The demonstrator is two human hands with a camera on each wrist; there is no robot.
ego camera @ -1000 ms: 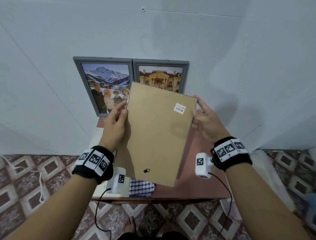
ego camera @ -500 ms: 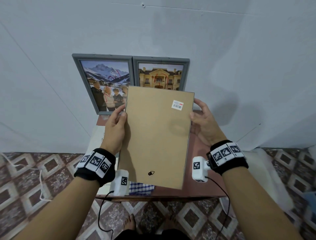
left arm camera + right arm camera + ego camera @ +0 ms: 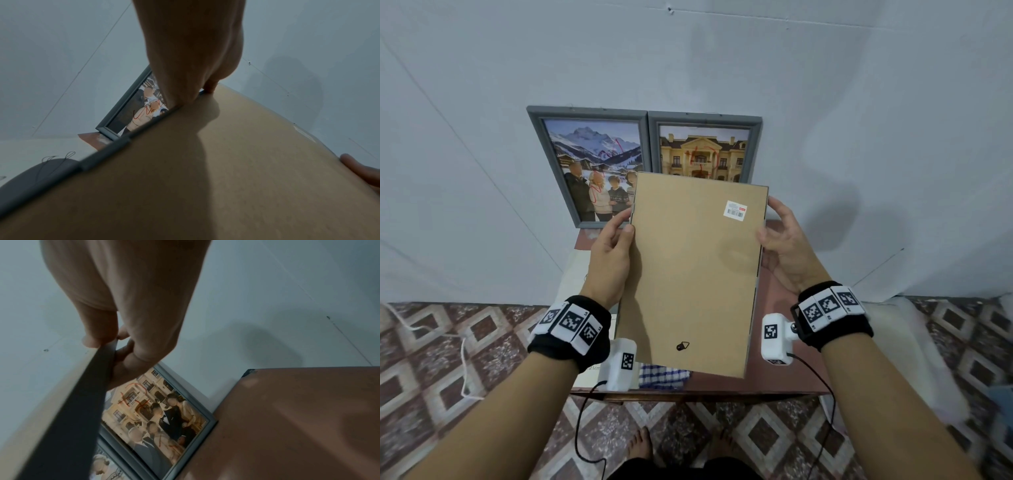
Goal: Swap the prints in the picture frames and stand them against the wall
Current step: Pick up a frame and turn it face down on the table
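Note:
I hold a grey picture frame (image 3: 695, 274) up in front of me, its brown backing board facing me, with a barcode sticker (image 3: 735, 210) near the top and a small hanger (image 3: 682, 346) near the bottom. My left hand (image 3: 613, 246) grips its left edge, thumb on the backing. My right hand (image 3: 784, 246) pinches the right edge (image 3: 78, 402) between thumb and fingers. Its front is hidden. Behind it, two grey frames lean on the wall: a mountain print (image 3: 585, 161) on the left and a mansion print (image 3: 705, 147) on the right.
A small reddish-brown table (image 3: 298, 418) stands against the white wall below the held frame. A blue checked cloth (image 3: 664, 375) lies at its front edge and a pale sheet (image 3: 575, 270) on its left side. Patterned floor tiles surround the table.
The held frame has turned from a slant to nearly square with me and dropped slightly. Both hands keep their hold on its edges.

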